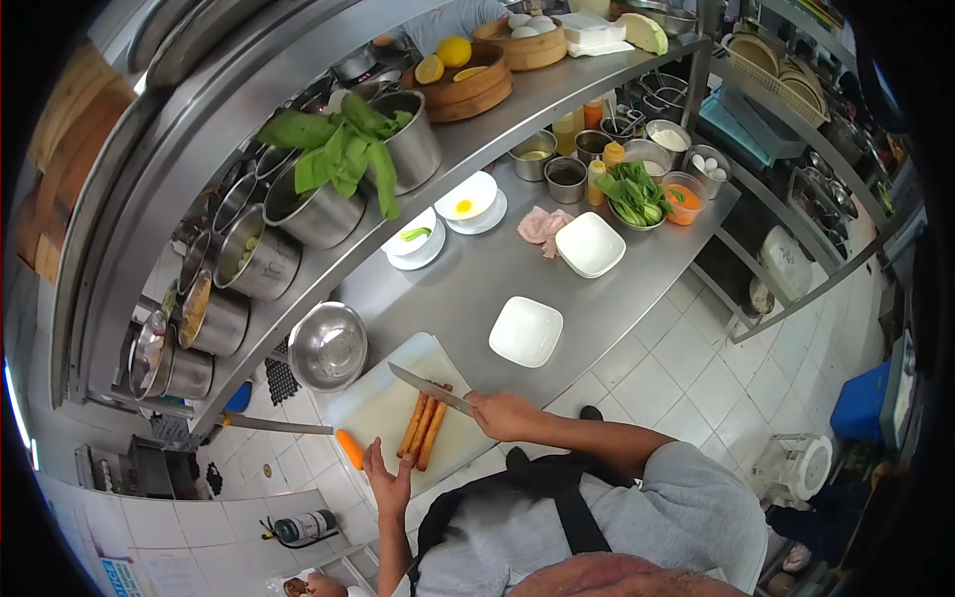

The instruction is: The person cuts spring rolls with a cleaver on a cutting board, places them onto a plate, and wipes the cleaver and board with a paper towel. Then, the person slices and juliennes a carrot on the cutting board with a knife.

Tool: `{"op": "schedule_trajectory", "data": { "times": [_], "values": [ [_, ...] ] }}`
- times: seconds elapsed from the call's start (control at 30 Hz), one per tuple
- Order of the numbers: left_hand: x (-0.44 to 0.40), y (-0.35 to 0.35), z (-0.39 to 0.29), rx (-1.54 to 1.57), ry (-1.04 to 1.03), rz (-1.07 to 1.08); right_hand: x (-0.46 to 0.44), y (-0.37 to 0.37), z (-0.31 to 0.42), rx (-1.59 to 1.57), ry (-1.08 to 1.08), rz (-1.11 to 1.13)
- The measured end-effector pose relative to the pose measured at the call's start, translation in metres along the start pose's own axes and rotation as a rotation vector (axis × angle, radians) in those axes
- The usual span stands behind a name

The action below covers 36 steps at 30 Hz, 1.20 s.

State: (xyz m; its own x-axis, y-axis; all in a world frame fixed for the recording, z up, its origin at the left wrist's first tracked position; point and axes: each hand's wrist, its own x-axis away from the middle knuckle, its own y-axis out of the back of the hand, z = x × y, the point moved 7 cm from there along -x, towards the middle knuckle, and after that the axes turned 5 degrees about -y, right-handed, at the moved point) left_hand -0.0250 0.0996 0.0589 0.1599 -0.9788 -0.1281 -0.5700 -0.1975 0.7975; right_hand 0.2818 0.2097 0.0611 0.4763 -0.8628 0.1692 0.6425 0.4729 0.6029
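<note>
My right hand (pixel 505 416) is closed round the handle of a kitchen knife (pixel 428 386). The blade lies across the far ends of several long, browned fried rolls (pixel 425 428), side by side on a pale cutting board (pixel 468 438). I cannot tell whether it has cut into them. At their near ends is my left hand (pixel 388 483), fingers apart and nothing visibly held; whether a fingertip touches a roll is unclear. A carrot (pixel 349 449) lies at the board's left edge, just beyond the left hand.
Beyond the board stands a steel bowl (pixel 328 346). One white square bowl (pixel 525 331) is to its right; another (pixel 591 245) sits farther back near leafy greens (pixel 637 189). A shelf (pixel 477 149) with steel pots overhangs the left side. A long blade (pixel 284 426) points toward the carrot.
</note>
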Motion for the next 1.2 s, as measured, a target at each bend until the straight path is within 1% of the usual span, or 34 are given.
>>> {"op": "schedule_trajectory", "data": {
  "times": [0.13,0.2,0.43,0.5,0.53,0.57,0.6,0.67,0.7,0.73,0.77,0.8,0.83,0.87,0.9,0.97,1.0,1.07,1.17,1.2],
  "values": [
    [-0.006,0.006,-0.003,-0.027,-0.006,-0.034,0.003,0.003,-0.003,-0.02,0.018,0.052],
    [-0.008,0.006,-0.007,0.044,0.083,-0.041,0.006,0.007,-0.005,-0.026,0.051,0.044],
    [-0.009,-0.006,-0.032,0.055,0.174,0.0,0.014,0.024,-0.014,-0.037,0.061,0.045],
    [-0.006,-0.011,-0.027,0.098,0.15,-0.018,0.013,0.023,-0.019,-0.034,0.05,0.037],
    [-0.008,-0.015,-0.014,0.102,0.173,-0.021,0.012,0.021,-0.022,-0.03,0.05,0.06],
    [-0.013,-0.017,-0.003,-0.009,0.049,-0.042,0.008,0.02,-0.026,0.008,0.034,0.064],
    [-0.004,-0.017,0.0,-0.124,-0.057,-0.057,0.006,0.013,-0.029,0.044,0.019,0.085],
    [-0.003,-0.005,-0.023,-0.002,-0.016,-0.079,-0.003,-0.006,-0.041,0.069,-0.035,0.131],
    [-0.004,-0.001,-0.027,-0.03,-0.019,-0.107,-0.005,-0.013,-0.046,0.093,-0.016,0.113],
    [-0.002,0.004,-0.031,-0.017,0.023,-0.126,-0.004,-0.016,-0.048,0.182,-0.051,0.151],
    [0.055,0.005,0.006,-0.06,-0.006,-0.138,0.017,-0.068,-0.059,0.206,0.037,0.09],
    [0.008,0.004,0.0,0.085,0.079,-0.207,-0.001,-0.011,-0.043,0.169,-0.044,0.09],
    [0.016,0.004,0.018,0.043,0.048,-0.218,0.0,-0.014,-0.046,0.182,-0.095,0.095],
    [0.026,0.006,0.022,0.126,0.176,-0.237,0.007,-0.011,-0.032,0.161,-0.044,0.042],
    [0.036,0.007,0.033,0.153,0.24,-0.25,0.009,-0.005,-0.017,0.146,0.014,-0.041],
    [0.059,0.009,0.05,0.164,0.331,-0.284,0.014,-0.018,-0.003,0.157,0.007,0.027],
    [0.06,0.01,0.048,0.233,0.338,-0.331,0.013,-0.01,-0.002,0.145,-0.006,0.028],
    [0.07,0.01,0.059,0.338,0.364,-0.396,0.012,-0.021,0.004,0.185,-0.017,0.05],
    [0.078,0.01,0.068,0.388,0.427,-0.406,0.004,-0.036,0.016,0.233,-0.023,0.075],
    [0.079,0.014,0.065,0.353,0.41,-0.456,0.001,-0.041,0.021,0.25,-0.023,0.098]
  ]
}}
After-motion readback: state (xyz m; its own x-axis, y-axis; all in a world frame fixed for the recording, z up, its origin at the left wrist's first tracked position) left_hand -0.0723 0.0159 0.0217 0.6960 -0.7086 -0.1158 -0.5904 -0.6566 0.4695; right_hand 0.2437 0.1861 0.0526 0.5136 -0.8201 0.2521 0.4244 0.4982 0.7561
